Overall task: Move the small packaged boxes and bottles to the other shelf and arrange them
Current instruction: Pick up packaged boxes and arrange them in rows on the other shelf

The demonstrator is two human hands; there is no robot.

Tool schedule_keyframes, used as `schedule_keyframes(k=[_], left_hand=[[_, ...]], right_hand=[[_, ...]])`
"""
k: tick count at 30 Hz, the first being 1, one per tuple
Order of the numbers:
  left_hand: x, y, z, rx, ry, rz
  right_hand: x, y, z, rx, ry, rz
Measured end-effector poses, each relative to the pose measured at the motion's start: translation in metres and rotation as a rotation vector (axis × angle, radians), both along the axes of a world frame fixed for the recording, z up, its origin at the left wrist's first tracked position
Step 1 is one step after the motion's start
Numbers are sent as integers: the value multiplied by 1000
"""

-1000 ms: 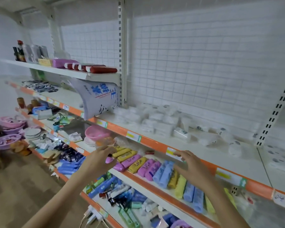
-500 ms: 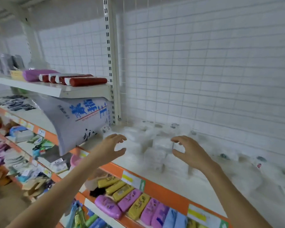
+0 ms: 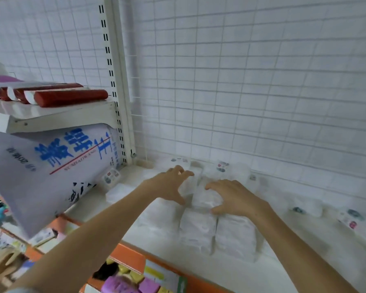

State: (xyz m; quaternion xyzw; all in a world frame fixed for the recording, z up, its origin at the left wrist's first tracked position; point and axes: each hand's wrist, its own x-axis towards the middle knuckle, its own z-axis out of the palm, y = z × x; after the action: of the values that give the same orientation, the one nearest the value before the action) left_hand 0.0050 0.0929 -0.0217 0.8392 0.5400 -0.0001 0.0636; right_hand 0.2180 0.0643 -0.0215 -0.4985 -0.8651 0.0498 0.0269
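sack (image 3: 51,166) leaning | red rolls (image 3: 70,98) (upper shelf) | wire grid (image 3: 251,81)

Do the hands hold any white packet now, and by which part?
Nothing is held yet. The left hand and right hand hover with spread fingers over the white packets.
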Motion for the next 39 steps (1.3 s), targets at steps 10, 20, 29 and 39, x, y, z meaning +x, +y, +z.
schedule_keyframes(k=[10,20,29,39], left_hand=[[-23,50,9,-9,-533,-34],[-82,67,-1,-527,-1182,-83],[-105,68,-10,-539,-1059,-210],[-101,74,-15,-179,-1017,-220]], right_hand=[[-1,1,5,-193,556,-237],[-31,2,12,-165,1031,-487],[-39,-9,5,-250,1192,-493],[-30,-47,-2,4,986,-661]])
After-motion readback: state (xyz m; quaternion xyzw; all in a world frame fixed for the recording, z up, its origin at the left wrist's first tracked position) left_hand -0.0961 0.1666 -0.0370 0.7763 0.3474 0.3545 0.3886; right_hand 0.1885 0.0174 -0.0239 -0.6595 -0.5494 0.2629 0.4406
